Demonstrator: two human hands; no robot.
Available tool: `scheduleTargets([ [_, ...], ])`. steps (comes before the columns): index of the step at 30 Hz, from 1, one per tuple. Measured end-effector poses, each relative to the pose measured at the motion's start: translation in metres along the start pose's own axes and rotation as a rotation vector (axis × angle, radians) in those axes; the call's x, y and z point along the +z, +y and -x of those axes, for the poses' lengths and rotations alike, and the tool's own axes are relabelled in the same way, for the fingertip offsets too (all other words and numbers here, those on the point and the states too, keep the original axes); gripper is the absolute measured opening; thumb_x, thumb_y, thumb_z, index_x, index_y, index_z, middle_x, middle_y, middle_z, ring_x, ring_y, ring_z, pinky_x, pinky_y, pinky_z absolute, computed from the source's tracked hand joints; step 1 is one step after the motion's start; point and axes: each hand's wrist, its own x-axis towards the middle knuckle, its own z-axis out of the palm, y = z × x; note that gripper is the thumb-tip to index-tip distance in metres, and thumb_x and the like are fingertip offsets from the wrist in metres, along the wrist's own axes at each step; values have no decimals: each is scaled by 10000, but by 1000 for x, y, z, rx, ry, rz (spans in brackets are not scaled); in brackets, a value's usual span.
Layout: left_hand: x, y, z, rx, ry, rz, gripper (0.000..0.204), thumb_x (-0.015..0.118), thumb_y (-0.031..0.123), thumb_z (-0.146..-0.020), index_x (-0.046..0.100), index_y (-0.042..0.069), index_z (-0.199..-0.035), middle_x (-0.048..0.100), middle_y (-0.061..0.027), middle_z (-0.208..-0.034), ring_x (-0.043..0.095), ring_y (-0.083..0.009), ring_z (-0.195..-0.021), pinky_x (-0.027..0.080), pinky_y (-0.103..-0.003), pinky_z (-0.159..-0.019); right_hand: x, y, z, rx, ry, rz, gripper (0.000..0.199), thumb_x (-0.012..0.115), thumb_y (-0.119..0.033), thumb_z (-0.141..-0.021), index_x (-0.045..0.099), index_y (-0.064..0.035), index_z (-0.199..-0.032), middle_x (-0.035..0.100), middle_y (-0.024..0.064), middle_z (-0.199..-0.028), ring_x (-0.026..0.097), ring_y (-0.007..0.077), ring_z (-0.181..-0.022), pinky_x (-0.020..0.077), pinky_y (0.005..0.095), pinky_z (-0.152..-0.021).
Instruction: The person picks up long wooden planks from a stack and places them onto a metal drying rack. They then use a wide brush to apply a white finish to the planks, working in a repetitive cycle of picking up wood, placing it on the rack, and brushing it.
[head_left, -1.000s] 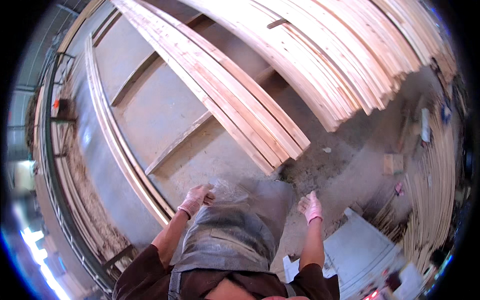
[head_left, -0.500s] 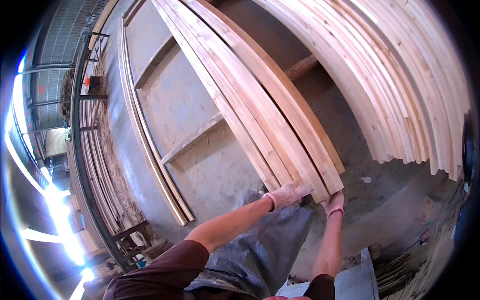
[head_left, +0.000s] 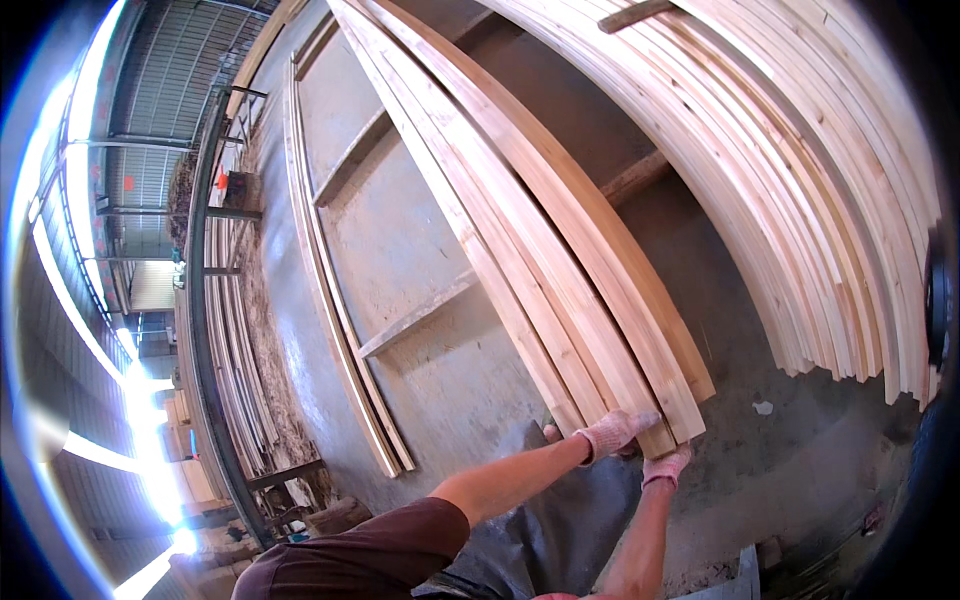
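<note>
Long pale wooden planks (head_left: 560, 290) lie side by side, their near ends close to my body. My left hand (head_left: 617, 433), in a pinkish knit glove, is closed over the end of one of the middle planks, its fingers across the top. Just to its right, my right hand (head_left: 667, 466), gloved alike, grips the end of the right-hand planks (head_left: 640, 335) from below and in front. Most of its fingers are hidden beneath the wood. A narrow dark gap runs lengthwise between the planks under my hands.
Wooden crosspieces (head_left: 420, 315) lie beneath the planks. Two thin strips (head_left: 345, 350) rest on them to the left. A large stack of pale boards (head_left: 760, 200) stands at the right. Beyond the strips runs a dark metal rail (head_left: 205, 330). Concrete floor (head_left: 760, 470) surrounds the planks.
My right hand has shifted left along the plank ends, closer to my left hand. The left hand has moved slightly right across the ends. The whole view has turned a little.
</note>
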Motion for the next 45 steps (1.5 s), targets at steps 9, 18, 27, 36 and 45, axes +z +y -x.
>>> scheduleTargets([
  [9, 5, -12, -2, 121, 21, -35, 573, 702, 534, -930, 717, 8, -1157, 679, -88, -786, 655, -220, -641, 514, -384, -558, -15, 0, -6, 2, 20, 85, 538, 444, -483, -1077, 580, -83, -1410, 665, 106, -1341, 655, 303, -1193, 535, 459, -1001],
  [18, 29, -57, -9, 393, 54, -715, 345, 440, 374, -1104, 674, 272, -1336, 740, -119, -1086, 734, -307, -933, 585, -419, -828, -38, -14, 25, -9, 91, 291, 410, 482, -546, -1011, 679, -215, -1154, 711, 7, -1069, 674, 264, -951, 522, 427, -733],
  [27, 53, -59, 154, 312, -64, -144, 607, 553, 582, -1006, 652, 97, -1359, 728, -167, -1204, 699, -309, -1138, 545, -416, -930, -58, -39, 160, 4, -54, 309, 425, 520, -537, -990, 668, -176, -1158, 726, 46, -1087, 689, 297, -904, 536, 467, -664],
  [36, 30, -68, 158, 179, -142, 1180, 914, 355, 838, -949, 493, 149, -1533, 587, -147, -1479, 541, -328, -1357, 385, -546, -1167, -31, -54, 271, 30, -153, 256, 306, 572, -339, -977, 693, -78, -1080, 757, 140, -1086, 736, 339, -913, 610, 522, -734],
  [45, 48, -64, 213, 560, -244, 1130, 670, 337, 663, -1009, 636, 129, -1280, 714, -154, -1135, 689, -374, -1018, 541, -582, -930, 32, -92, 320, 263, -319, 699, 275, 698, -280, -968, 707, -30, -1082, 736, 99, -957, 700, 226, -769, 603, 392, -711],
])
